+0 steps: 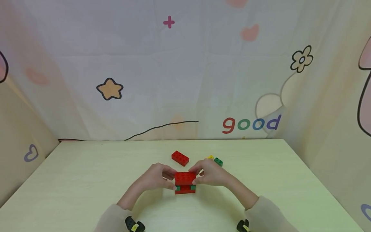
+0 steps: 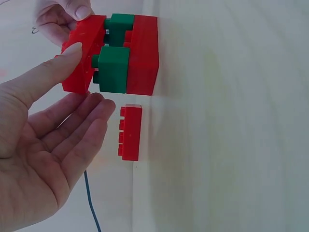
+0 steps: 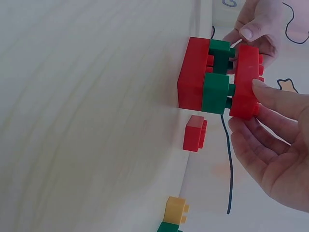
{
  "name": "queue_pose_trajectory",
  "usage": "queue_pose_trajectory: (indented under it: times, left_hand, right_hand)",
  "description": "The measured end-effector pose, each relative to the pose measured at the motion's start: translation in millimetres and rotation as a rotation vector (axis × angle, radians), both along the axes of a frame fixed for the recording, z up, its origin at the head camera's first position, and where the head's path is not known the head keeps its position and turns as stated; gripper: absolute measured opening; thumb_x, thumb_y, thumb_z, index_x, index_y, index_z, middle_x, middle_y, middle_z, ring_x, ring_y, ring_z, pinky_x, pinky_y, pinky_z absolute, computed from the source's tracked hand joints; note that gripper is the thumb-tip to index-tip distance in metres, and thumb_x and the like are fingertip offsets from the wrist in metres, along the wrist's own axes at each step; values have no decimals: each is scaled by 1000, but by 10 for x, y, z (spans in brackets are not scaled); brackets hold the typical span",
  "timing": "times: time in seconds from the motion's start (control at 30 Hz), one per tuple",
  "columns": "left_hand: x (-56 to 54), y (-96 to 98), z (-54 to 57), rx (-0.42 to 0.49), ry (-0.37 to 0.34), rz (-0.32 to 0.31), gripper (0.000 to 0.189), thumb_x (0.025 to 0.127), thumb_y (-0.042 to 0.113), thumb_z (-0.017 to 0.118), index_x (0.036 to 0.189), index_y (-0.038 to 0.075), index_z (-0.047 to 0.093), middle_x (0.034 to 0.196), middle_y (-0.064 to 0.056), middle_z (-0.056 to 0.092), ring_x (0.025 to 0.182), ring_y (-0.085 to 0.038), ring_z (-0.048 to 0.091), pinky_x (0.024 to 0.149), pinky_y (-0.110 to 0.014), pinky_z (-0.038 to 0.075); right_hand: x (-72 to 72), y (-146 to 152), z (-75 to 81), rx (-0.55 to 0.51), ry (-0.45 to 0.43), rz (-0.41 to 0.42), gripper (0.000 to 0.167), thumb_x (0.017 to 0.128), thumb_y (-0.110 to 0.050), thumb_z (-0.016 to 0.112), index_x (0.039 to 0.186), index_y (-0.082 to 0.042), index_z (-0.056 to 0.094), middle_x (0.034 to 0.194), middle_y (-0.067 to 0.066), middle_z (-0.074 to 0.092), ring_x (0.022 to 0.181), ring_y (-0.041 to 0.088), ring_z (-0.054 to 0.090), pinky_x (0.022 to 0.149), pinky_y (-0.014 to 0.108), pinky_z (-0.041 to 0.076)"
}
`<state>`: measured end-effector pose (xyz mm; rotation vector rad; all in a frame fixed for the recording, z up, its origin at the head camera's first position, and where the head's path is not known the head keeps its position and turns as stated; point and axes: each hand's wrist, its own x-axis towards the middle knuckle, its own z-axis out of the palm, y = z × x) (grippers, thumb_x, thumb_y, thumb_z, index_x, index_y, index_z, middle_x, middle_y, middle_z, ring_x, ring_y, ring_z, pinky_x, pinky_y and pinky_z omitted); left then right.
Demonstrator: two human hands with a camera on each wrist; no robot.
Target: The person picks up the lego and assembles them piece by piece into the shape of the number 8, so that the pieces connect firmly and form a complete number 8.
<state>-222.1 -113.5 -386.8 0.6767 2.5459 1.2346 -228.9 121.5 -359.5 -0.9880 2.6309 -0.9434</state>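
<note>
My left hand (image 1: 158, 177) and right hand (image 1: 213, 173) pinch the two ends of a red toy building brick (image 1: 185, 178), studs up, between thumb and fingers. Below it, a green brick (image 2: 114, 70) at one end and another green brick (image 3: 215, 94) at the other stand on a lower red brick (image 1: 185, 191), which rests on the table. In both wrist views the green bricks' studs show in a gap under the held brick. Between the two green bricks, studs of the lower brick are visible.
Behind the stack lies a loose red brick (image 1: 180, 158), studs up. A small yellow brick (image 1: 211, 157) and a small green brick (image 1: 218, 161) sit just beyond my right hand. A patterned cloth (image 1: 179, 80) hangs along the table's back edge.
</note>
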Motion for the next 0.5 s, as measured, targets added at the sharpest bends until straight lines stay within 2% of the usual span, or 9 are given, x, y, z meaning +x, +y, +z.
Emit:
queue_pose_trajectory:
  times: [0.17, 0.5]
  left_hand:
    - [3, -1, -8, 7, 24, 4, 45, 72, 22, 78, 110, 3, 63, 95, -4, 66, 87, -19, 62, 73, -29, 52]
    - [24, 2, -20, 38, 30, 22, 42, 74, 25, 76, 108, 4, 65, 95, -3, 66, 86, -17, 63, 74, -29, 52]
  right_hand:
    - [-3, -16, 6, 5, 3, 5, 32, 76, -7, 73, 106, 0, 66, 97, 7, 66, 85, 17, 58, 70, 28, 52]
    - [7, -12, 2, -7, -8, -5, 34, 75, -7, 73, 107, 2, 65, 98, 8, 66, 85, 19, 58, 71, 30, 53]
